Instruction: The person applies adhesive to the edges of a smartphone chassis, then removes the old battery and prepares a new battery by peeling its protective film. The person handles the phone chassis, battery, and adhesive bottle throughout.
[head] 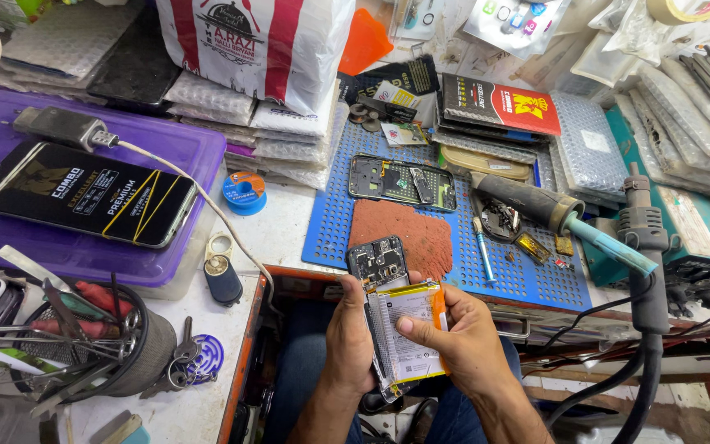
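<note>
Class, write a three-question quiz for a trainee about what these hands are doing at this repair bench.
1. True or false: the left hand grips the opened phone.
2. Which lies on the blue mat? A) another opened phone B) a hammer C) a cup
3. What does the right hand press its thumb on?

Key: 1 true; 2 A; 3 the phone's battery.

A flat black box [84, 196] with yellow stripes is lying on the purple lid at the left. A white bag [265, 45] with red stripes is standing at the far middle. A red and black packet [499, 104] is resting far right of it, beside clear blister packs [515, 20].
</note>
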